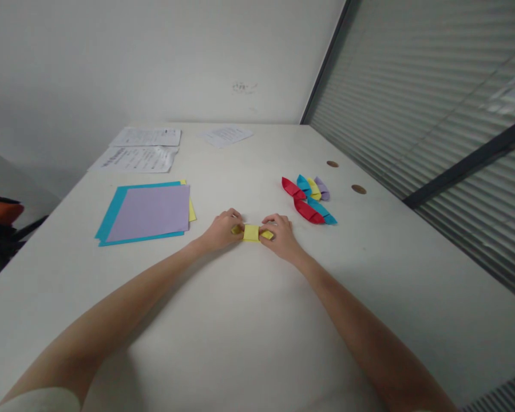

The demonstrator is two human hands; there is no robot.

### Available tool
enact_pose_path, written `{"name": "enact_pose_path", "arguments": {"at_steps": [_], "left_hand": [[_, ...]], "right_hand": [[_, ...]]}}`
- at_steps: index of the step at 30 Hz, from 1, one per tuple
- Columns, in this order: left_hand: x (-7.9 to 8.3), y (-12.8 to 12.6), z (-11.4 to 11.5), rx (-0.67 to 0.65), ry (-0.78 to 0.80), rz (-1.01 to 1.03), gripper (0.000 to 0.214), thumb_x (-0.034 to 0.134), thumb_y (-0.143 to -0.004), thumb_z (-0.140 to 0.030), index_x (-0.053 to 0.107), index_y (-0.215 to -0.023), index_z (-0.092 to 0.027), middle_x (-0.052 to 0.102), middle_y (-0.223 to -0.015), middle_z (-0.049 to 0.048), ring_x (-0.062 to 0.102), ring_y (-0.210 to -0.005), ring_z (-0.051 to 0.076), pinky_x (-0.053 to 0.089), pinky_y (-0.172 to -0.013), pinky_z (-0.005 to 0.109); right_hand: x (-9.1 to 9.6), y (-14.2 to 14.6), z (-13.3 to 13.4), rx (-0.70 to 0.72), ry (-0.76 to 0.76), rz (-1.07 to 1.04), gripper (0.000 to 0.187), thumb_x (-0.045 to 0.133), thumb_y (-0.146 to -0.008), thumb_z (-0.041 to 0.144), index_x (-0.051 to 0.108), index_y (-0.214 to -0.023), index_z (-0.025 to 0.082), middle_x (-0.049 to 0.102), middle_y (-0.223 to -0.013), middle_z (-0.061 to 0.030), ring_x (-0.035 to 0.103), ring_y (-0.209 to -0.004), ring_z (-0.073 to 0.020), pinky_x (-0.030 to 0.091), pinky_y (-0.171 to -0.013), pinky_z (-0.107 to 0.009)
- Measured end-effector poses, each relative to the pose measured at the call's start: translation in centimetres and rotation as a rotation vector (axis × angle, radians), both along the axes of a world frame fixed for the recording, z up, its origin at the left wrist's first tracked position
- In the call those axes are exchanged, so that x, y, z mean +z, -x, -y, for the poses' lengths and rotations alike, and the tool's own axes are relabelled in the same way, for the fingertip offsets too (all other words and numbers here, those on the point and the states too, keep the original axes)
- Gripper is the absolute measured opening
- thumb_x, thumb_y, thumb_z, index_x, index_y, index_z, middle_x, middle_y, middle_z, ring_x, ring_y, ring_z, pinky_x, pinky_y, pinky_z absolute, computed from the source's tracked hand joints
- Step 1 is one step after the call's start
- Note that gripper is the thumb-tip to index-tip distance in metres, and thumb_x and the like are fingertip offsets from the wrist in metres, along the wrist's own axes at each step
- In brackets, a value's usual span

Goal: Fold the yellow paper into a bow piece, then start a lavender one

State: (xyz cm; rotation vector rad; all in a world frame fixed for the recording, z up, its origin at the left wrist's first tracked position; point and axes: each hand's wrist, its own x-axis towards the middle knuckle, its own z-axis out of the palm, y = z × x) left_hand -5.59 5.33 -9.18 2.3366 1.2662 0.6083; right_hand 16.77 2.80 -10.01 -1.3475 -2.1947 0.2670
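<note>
A small yellow folded paper [251, 233] lies at the middle of the white table, square in its centre with a narrower flap at either side. My left hand [224, 230] pinches its left end between thumb and fingers. On the opposite end, my right hand [280, 236] is closed the same way, with a pointed yellow tip showing below the fingers. Parts of both flaps are hidden by my fingers. Beyond my right hand rest several folded paper pieces [309, 213] in red, blue, yellow and purple.
To the left lies a stack of paper sheets [150, 213], purple on top, with blue and yellow edges showing. Printed pages [137, 159] sit at the back left, another page [227, 136] at the back. Two round brown spots [359, 189] mark the right side, beside window blinds [446, 97].
</note>
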Motion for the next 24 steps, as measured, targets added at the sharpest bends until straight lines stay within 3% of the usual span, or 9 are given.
{"name": "enact_pose_path", "arguments": {"at_steps": [8,18,24], "left_hand": [[-0.02,-0.05,-0.28,0.052,0.139,0.077,0.015,0.069,-0.068,-0.02,0.073,-0.082,-0.021,0.062,-0.107,0.0046,0.061,-0.097,0.019,0.049,-0.091,0.033],[0.07,-0.1,-0.38,0.028,0.04,-0.066,0.017,0.07,-0.071,-0.024,0.075,-0.087,-0.022,0.058,-0.115,0.0076,0.059,-0.102,0.023,0.047,-0.096,0.04],[0.32,0.04,-0.37,0.029,0.049,-0.073,0.021,0.072,-0.07,-0.023,0.075,-0.09,-0.023,0.053,-0.124,0.0075,0.06,-0.104,0.023,0.048,-0.095,0.038]], "right_hand": [[-0.15,-0.09,-0.2,0.007,0.057,-0.048,0.009,0.069,-0.077,0.022,0.071,-0.085,0.026,0.06,-0.108,-0.0045,0.047,-0.106,-0.0249,0.036,-0.095,-0.043],[0.47,-0.08,-0.17,-0.007,0.067,0.02,0.014,0.071,-0.075,0.026,0.069,-0.089,0.026,0.061,-0.112,-0.0048,0.046,-0.109,-0.0273,0.035,-0.093,-0.044],[0.58,-0.09,-0.16,-0.014,0.074,0.064,0.015,0.071,-0.075,0.028,0.069,-0.09,0.027,0.062,-0.114,-0.0043,0.045,-0.109,-0.0283,0.035,-0.09,-0.044]]}}
